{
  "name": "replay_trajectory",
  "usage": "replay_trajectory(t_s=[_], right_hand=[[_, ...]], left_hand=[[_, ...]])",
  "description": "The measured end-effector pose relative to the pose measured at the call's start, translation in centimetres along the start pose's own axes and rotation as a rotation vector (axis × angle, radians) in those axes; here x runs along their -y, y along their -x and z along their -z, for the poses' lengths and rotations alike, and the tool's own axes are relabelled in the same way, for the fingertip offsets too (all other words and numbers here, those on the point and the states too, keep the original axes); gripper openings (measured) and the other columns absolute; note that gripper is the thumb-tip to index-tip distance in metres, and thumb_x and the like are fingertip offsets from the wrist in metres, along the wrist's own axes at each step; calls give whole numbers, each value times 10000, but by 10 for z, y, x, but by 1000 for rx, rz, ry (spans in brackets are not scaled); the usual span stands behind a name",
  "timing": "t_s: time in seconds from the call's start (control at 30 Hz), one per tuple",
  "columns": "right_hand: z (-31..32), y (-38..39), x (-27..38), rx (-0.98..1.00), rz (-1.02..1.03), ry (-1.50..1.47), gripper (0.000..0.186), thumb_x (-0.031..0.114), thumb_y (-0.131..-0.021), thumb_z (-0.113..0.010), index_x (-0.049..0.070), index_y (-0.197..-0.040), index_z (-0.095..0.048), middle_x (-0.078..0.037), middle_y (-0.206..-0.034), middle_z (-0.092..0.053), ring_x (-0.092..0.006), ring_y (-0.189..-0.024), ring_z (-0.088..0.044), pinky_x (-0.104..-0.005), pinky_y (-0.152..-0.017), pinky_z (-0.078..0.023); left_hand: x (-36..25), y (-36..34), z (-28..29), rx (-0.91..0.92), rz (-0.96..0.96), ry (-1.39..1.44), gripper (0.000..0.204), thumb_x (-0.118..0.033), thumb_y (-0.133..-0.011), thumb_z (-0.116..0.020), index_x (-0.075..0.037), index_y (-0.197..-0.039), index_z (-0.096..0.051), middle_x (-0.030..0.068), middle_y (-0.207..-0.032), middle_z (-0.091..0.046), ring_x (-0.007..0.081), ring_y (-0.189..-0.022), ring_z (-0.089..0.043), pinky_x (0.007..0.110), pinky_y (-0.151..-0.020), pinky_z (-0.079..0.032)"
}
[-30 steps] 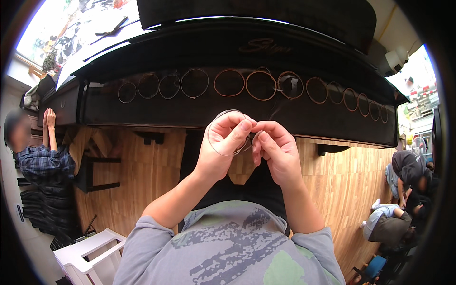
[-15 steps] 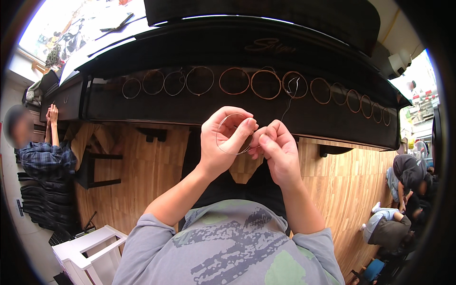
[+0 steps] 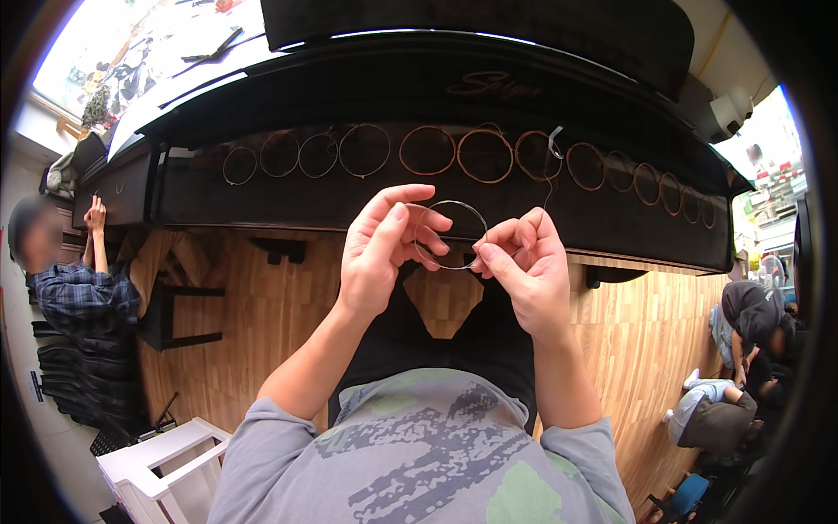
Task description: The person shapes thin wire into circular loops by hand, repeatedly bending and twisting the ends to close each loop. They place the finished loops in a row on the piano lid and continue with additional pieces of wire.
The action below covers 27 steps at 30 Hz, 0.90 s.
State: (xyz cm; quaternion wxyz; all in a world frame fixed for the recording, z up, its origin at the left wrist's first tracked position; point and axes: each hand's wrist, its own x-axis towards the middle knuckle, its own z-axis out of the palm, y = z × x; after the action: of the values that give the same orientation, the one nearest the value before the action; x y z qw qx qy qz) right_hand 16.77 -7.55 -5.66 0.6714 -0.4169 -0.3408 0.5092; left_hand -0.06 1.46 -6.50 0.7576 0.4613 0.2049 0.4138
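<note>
A thin silvery coil of wire (image 3: 452, 202) is held up in front of me. My right hand (image 3: 530, 271) pinches its lower right side between thumb and fingertips. At the coil's left, my left hand (image 3: 384, 249) has its fingers apart, some reaching behind the loop; its thumb tip is close to the wire. A loose wire end rises from beside my right hand toward a small whitish tip (image 3: 555, 141). Beyond my hands, a row of coils lies on a black piano (image 3: 288, 203): silvery ones (image 3: 366, 175) at left, copper-coloured ones (image 3: 484, 180) from the middle rightward.
At far left another person (image 3: 78, 284) works with both hands at the piano's end, beside a black stool (image 3: 161, 319). A white wooden frame (image 3: 161, 463) stands at lower left. More people (image 3: 720, 419) crouch at the right on the wooden floor (image 3: 628, 367).
My hands have moved apart, and my left fingers have opened from their grip. The coil has shifted right and now faces me more fully. The loose wire end has swung right.
</note>
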Motion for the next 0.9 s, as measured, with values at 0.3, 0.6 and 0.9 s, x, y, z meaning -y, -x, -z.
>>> replay_trajectory(t_s=[0.3,0.6,0.9], right_hand=[[-2,0,13,192,-13,-102,328,-66,-860,-596,109,-863,-318,-95,-905,-567,-98,-830,-548,-228,-742,-483],[7,0,12,264,45,-126,328,-84,-854,-591,108,-881,-326,-102,-932,-555,-111,-879,-544,-253,-779,-487],[4,-1,14,159,23,-126,312,-53,-863,-611,102,-892,-343,-76,-914,-556,-110,-876,-552,-239,-776,-472]], left_hand=[[-18,-1,-21,253,-207,-986,833,-283,-643,-845,-85,-1356,-461,14,-862,-445,105,-702,-457,246,-585,-417],[-10,5,-27,125,-346,-1020,792,-329,-657,-845,-74,-1324,-501,97,-1125,-501,193,-959,-541,310,-772,-462],[5,5,-21,87,-841,-1178,203,-119,-731,-773,-105,-914,-687,7,-781,-618,173,-737,-587,341,-802,-434]])
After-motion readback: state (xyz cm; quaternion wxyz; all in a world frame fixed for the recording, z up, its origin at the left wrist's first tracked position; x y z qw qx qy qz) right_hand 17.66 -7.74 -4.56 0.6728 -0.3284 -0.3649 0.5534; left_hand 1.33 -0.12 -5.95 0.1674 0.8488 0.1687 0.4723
